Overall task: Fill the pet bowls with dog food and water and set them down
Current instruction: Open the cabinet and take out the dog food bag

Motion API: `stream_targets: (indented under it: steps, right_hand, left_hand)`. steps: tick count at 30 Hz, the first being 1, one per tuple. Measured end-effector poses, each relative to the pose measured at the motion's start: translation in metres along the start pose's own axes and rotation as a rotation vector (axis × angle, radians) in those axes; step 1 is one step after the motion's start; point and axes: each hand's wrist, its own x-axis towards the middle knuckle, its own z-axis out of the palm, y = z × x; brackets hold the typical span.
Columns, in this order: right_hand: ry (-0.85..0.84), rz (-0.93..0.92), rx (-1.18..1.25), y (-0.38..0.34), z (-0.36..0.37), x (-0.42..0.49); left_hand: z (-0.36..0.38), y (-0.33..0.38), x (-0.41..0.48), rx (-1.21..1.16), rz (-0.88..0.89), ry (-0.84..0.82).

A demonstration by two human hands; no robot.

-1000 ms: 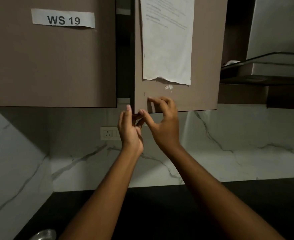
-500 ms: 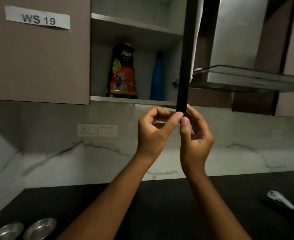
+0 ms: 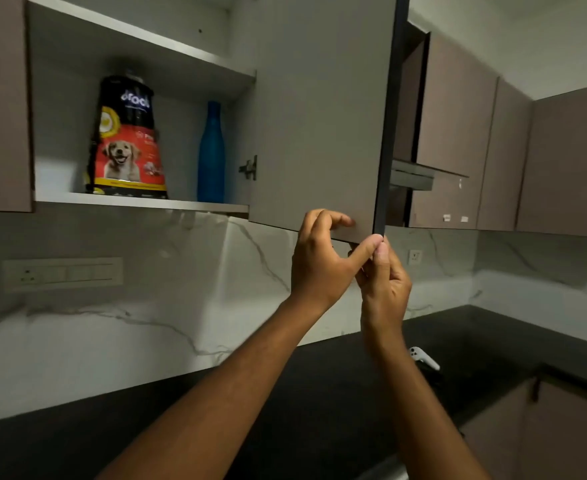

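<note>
A black and red dog food bag (image 3: 127, 140) with a dog's picture stands upright on the lower shelf of the open wall cupboard. To its right on the same shelf stands a blue bottle (image 3: 211, 154). The cupboard door (image 3: 319, 112) is swung wide to the right. My left hand (image 3: 323, 261) grips the door's bottom corner, fingers on its inner face. Close against it, my right hand (image 3: 383, 282) pinches the same corner at the door's dark outer edge. The pet bowls are out of view.
A black countertop (image 3: 337, 403) runs below, with a small white object (image 3: 423, 358) lying on it to the right. A marble backsplash (image 3: 146, 323) carries a socket strip (image 3: 63, 273). Closed brown cupboards (image 3: 458, 133) and a hood (image 3: 413, 174) stand to the right.
The closed cupboard door has been pulled wide, uncovering the dog food bag and blue bottle. Both hands moved right with the door's corner. The two bowls at bottom left have left view.
</note>
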Motion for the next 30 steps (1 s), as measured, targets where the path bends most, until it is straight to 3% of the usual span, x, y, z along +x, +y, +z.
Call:
stream_targets:
  steps: [11, 21, 30]
  right_hand:
    - [0.095, 0.019, 0.105, 0.008, -0.004, -0.028]
    - [-0.094, 0.111, 0.121, 0.047, 0.059, -0.039]
    - [-0.279, 0.145, 0.165, 0.106, 0.17, -0.028]
  left_hand:
    - [0.005, -0.017, -0.032, -0.069, 0.01, -0.062]
    - [-0.059, -0.067, -0.029, 0.044, -0.082, -0.017]
    - [-0.148, -0.145, 0.012, 0.175, -0.118, 0.049]
